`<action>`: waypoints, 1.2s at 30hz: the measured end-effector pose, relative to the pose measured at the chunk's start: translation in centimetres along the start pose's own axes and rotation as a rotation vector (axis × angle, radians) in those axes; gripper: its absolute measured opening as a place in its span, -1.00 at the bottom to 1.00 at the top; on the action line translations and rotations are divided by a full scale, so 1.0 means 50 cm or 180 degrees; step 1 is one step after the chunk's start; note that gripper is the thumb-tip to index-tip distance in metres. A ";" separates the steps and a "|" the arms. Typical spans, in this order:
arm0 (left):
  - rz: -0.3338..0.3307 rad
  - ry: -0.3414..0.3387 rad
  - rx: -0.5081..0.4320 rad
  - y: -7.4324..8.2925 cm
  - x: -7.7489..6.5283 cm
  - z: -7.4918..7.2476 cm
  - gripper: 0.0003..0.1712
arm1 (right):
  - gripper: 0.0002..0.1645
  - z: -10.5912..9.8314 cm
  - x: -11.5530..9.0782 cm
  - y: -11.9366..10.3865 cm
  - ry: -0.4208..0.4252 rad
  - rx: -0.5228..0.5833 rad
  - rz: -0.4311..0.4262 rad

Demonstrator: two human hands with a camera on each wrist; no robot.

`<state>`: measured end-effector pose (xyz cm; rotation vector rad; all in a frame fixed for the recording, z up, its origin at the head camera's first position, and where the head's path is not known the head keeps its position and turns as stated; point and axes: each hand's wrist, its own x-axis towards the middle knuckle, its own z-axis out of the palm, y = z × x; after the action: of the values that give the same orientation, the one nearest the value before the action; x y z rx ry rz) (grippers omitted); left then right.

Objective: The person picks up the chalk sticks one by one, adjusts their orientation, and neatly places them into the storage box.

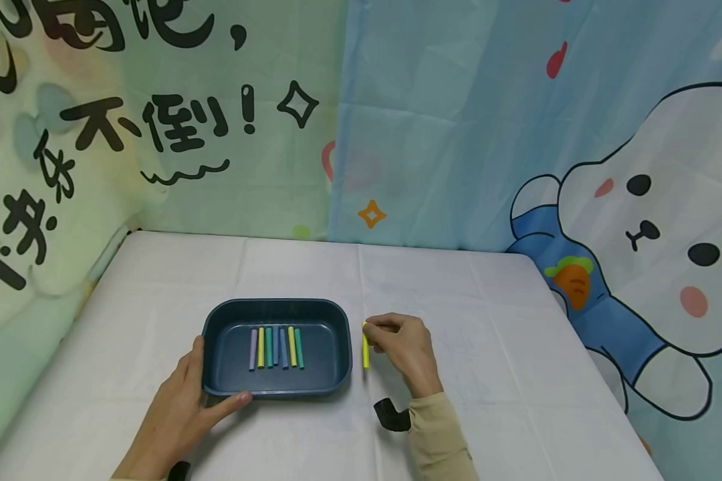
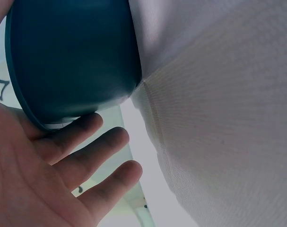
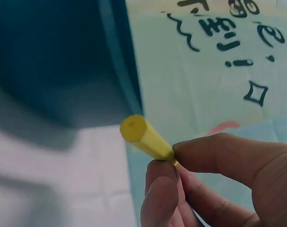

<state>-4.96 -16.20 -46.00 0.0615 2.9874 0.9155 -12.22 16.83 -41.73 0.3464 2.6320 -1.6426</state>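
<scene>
A dark blue tray sits on the white-covered table. Inside it lies a row of purple, yellow, green and blue chalk sticks. My left hand rests against the tray's near left corner, its thumb along the front side and its fingers at the left side. In the left wrist view the fingers are straight and spread beside the tray wall. Just right of the tray, my right hand pinches the top of a yellow chalk stick between thumb and fingertips; it hangs upright.
A white cloth covers the table. Behind it hang printed backdrop cloths, with dark lettering at left and a white cartoon animal at right. A black strap shows by the right sleeve.
</scene>
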 end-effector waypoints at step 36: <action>0.0028 0.0052 -0.0034 -0.004 0.000 -0.001 0.50 | -0.89 0.168 0.019 -0.075 -0.0124 -0.0636 -0.0543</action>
<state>-4.96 -16.36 -46.08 0.0673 2.9994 0.9374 -14.71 7.92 -42.28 0.0856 2.8325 -1.3905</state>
